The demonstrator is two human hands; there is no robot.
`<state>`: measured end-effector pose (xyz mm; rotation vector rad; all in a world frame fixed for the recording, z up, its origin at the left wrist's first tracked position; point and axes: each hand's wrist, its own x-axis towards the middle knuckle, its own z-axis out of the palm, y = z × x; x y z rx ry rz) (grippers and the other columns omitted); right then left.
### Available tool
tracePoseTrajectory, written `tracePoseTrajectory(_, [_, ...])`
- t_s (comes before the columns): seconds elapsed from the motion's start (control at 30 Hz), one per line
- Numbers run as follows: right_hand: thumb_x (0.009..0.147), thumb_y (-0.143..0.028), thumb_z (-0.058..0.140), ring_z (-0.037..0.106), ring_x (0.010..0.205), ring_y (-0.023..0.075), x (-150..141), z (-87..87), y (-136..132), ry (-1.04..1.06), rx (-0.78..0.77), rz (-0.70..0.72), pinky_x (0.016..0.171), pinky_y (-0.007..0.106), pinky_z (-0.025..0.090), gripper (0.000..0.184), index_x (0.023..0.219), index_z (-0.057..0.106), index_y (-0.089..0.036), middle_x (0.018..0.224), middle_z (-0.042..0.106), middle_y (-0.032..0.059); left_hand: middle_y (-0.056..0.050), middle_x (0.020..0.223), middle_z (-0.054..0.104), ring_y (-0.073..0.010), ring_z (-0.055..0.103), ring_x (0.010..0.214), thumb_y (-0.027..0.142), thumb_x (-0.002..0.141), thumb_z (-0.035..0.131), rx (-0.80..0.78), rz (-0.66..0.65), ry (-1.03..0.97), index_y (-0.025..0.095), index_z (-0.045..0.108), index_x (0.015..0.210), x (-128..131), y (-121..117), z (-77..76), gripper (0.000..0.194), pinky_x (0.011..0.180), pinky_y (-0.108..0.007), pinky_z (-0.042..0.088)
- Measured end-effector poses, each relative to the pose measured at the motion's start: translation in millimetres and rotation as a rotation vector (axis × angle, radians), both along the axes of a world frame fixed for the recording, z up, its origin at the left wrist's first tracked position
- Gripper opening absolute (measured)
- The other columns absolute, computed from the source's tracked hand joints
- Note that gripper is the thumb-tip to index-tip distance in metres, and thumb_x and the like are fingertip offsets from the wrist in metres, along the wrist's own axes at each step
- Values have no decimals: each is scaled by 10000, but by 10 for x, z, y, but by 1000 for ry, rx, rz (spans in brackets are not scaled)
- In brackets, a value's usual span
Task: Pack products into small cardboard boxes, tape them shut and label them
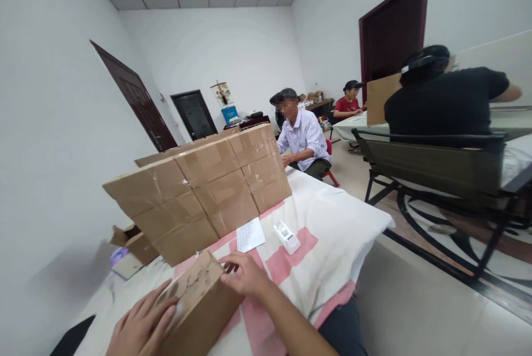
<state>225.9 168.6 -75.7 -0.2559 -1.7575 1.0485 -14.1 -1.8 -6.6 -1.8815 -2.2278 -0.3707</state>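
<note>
A brown cardboard box (203,303) lies on the cloth-covered table (332,217) right in front of me. My left hand (143,325) rests flat on its near left side, fingers spread. My right hand (245,274) grips the box's far right corner, fingers curled over the edge. Just beyond the box lie a white sheet with a grid of small labels (250,234) and a white tape dispenser (286,237).
A wall of stacked, taped cardboard boxes (208,190) fills the table's back. An open box (135,242) sits at the left. A person in a white shirt (303,137) sits beyond the table; one in black (444,101) sits on a folding chair (436,170) at the right.
</note>
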Motion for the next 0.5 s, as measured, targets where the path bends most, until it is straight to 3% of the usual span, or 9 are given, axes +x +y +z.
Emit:
tracePoseTrajectory(0.2, [800, -319, 721, 677, 800, 168, 35, 31, -21, -20, 13, -14, 797, 294, 550, 390, 1176, 742, -219, 974, 700, 49, 39, 1505, 562, -283, 483, 1405, 593, 934, 310, -36, 91, 18, 390, 740, 1172, 123, -60, -125, 531, 1099, -516, 418])
tracePoseTrajectory(0.5, [821, -321, 708, 682, 794, 161, 58, 73, -39, -39, 14, -32, 792, 286, 551, 368, 1170, 749, -210, 964, 715, 50, 1, 1492, 575, -289, 501, 1359, 608, 901, 369, -93, 164, 123, 345, 761, 1084, 537, -44, 82, 507, 1085, -509, 384])
